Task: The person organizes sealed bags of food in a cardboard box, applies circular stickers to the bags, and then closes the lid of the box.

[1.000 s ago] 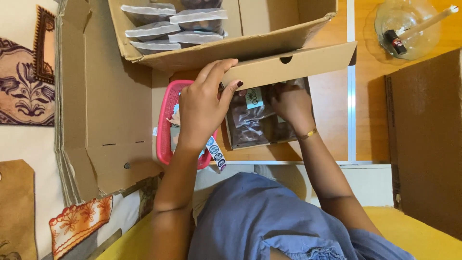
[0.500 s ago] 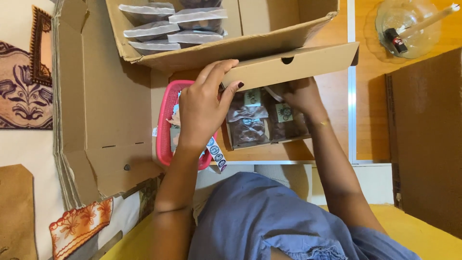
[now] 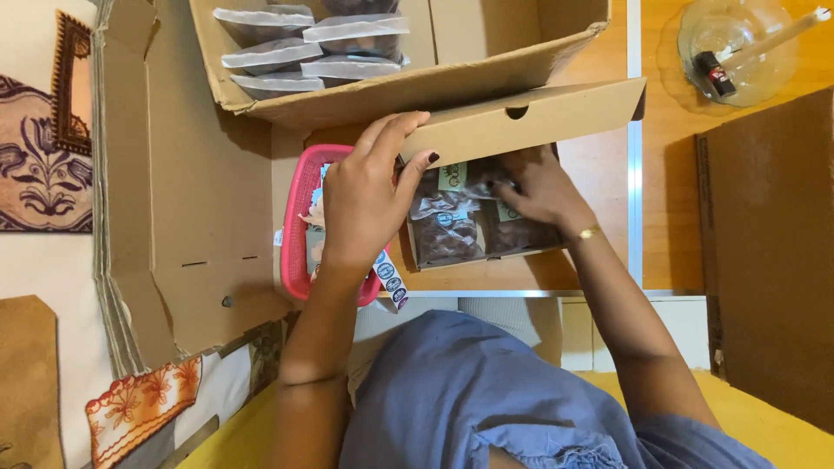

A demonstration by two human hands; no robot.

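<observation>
My left hand [image 3: 365, 204] holds up the lid [image 3: 530, 117] of a small cardboard box [image 3: 486, 256], fingers curled over the lid's edge. My right hand [image 3: 540, 187], with a gold bracelet on the wrist, reaches into that box under the lid. Its fingers rest on and grip clear packets [image 3: 447, 234] of brown contents with round labels. The packets lie side by side and fill the box. The lid hides the far part of the box.
A pink basket [image 3: 298, 230] with a strip of stickers [image 3: 389, 280] sits under my left wrist. Behind it, a large carton [image 3: 452, 82] holds several sealed packets [image 3: 308, 48]. Flattened cardboard [image 3: 174, 174] lies left. A glass bowl [image 3: 738, 48] and brown board [image 3: 769, 252] are right.
My right hand has carried the clear packets down into the small box and pushed further in under the lid. My left hand has stayed on the lid.
</observation>
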